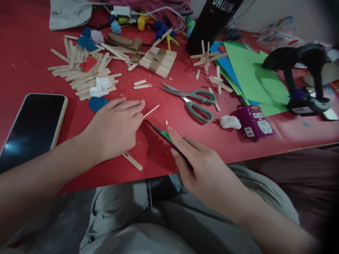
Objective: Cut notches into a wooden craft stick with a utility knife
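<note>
My left hand (116, 121) bears down on the table with fingers bent and close together, pinning a thin wooden stick (152, 111) whose free end pokes out past the thumb. In my right hand (201, 165) is a dark craft knife (171, 139) with a green part. Its narrow tip rests near the pinned stick, beside my left thumb. A notched craft stick (132, 162) lies on the table below my left hand. A small cut piece (166, 122) lies by the knife. Grey-handled scissors (189, 97) lie part open beyond both hands.
A phone (33, 123) lies at the left. Piled craft sticks (84, 76) and a taped stick bundle (159, 61) lie behind my hands. At the right are green paper sheets (251, 70), a purple gadget (255, 121) and a black headset-like frame (293, 60). A dark bottle (209, 28) stands behind.
</note>
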A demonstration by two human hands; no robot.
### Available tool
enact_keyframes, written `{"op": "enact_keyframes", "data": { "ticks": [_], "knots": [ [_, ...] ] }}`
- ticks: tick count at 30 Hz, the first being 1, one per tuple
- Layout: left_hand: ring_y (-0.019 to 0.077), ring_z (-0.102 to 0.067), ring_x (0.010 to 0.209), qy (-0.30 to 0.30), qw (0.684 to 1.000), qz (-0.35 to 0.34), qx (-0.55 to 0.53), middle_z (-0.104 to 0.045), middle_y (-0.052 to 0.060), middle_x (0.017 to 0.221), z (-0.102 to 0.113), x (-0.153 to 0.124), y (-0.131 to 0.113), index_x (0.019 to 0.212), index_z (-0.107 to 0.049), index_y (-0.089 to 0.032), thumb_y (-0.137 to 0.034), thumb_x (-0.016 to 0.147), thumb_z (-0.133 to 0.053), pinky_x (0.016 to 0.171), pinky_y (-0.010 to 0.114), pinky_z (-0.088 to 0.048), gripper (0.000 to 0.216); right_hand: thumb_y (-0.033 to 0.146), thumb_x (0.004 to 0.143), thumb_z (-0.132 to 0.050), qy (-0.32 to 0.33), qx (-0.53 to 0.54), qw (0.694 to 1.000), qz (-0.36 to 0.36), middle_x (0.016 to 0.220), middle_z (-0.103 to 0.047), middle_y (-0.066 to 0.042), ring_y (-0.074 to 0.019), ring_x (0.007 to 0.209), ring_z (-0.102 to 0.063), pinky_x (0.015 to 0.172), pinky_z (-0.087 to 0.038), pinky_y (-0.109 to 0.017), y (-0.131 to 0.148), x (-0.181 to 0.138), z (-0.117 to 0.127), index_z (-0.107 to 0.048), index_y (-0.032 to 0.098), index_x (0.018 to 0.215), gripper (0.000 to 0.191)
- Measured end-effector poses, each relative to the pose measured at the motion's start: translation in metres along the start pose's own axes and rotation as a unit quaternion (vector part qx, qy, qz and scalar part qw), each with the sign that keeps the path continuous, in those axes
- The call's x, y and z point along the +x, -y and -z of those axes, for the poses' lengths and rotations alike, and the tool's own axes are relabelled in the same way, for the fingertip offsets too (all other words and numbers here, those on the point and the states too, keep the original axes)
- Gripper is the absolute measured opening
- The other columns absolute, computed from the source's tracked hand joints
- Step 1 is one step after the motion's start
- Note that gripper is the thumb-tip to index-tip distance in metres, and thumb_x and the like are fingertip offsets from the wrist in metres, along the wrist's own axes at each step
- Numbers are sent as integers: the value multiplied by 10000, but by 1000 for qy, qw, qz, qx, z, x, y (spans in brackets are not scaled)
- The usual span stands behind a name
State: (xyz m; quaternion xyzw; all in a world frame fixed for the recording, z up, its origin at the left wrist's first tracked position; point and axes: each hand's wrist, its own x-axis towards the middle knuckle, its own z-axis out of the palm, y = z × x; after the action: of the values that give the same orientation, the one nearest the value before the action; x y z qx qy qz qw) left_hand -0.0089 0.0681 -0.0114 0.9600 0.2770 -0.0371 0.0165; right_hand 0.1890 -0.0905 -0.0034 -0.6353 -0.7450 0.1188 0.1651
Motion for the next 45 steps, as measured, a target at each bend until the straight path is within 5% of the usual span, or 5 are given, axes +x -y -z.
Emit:
{"op": "enact_keyframes", "data": {
  "ticks": [26, 40, 45],
  "knots": [
    [356, -608, 1593, 3, 1000, 9, -10, -633, 154, 1708, 0, 3, 4, 1343, -836, -105, -79, 949, -508, 1361, 504, -474, 514, 148, 1119, -450, -20, 26, 999, -3, 880, -714, -90, -214, 645, -632, 536, -453, -328, -1, 8, -2, -621, -11, 1586, 522],
    [327, -636, 1567, -25, 1000, -10, -11, -678, 135, 1673, -4, 1, 9, 1275, -846, -114, -157, 1002, -395, 1324, 491, -525, 530, 173, 1126, -443, -1, 31, 999, -18, 946, -762, -108, -239, 747, -724, 652, -585, -349, -1, 4, 2, -589, 39, 1625, 537],
    [360, -540, 1653, -35, 998, -34, -48, -614, 156, 1731, -1, -3, 12, 1062, -886, -165, -251, 1085, -344, 1398, 562, -441, 549, 177, 1120, -475, 16, 56, 998, -23, 1064, -818, -143, -239, 816, -781, 725, -644, -352, -7, 2, 6, -629, 96, 1600, 511]
  ]
}}
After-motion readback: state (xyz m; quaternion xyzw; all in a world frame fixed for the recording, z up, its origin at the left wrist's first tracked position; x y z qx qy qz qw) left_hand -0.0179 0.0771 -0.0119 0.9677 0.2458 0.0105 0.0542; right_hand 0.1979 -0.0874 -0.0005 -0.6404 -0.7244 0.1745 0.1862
